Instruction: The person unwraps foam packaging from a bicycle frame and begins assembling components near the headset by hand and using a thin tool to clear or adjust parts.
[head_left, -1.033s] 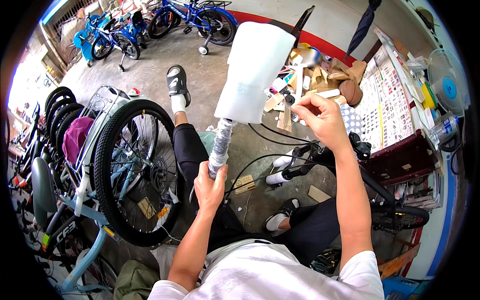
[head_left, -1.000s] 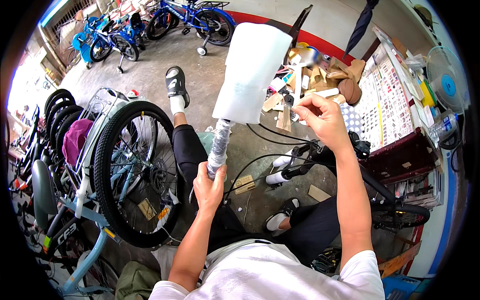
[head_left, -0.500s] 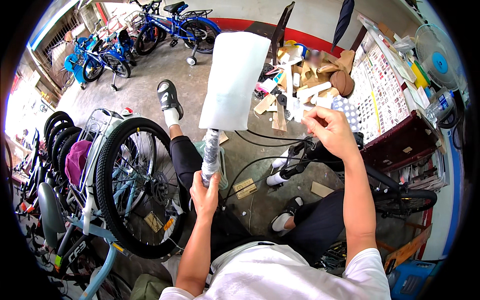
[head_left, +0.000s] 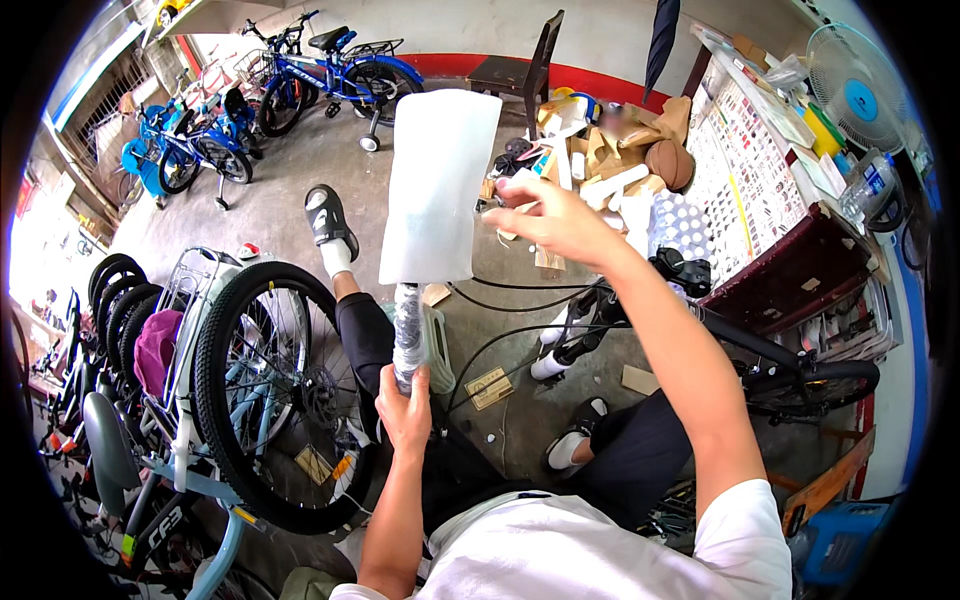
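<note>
Upright in front of me is a post (head_left: pixel 408 335) wrapped in clear film, its top end inside a flat white foam sleeve (head_left: pixel 440 190). What the sleeve covers is hidden. My left hand (head_left: pixel 404 408) is closed round the lower end of the post. My right hand (head_left: pixel 550 222) is raised just right of the sleeve, apart from it, fingers spread and holding nothing. Beyond my right forearm stands a partly wrapped bicycle (head_left: pixel 740 335) with black cables (head_left: pixel 530 330) looping toward the post.
At my left stands a bicycle wheel (head_left: pixel 275 400) among several parked bikes. Blue bicycles (head_left: pixel 340 80) stand farther back. Packing scraps and a basketball (head_left: pixel 670 164) lie before a dark red cabinet (head_left: pixel 790 265) at right. Cardboard pieces (head_left: pixel 490 388) lie on the floor.
My right hand has moved left toward the foam sleeve, and its pinched fingers have spread. The post and sleeve have shifted slightly left and down in view, still in my left hand.
</note>
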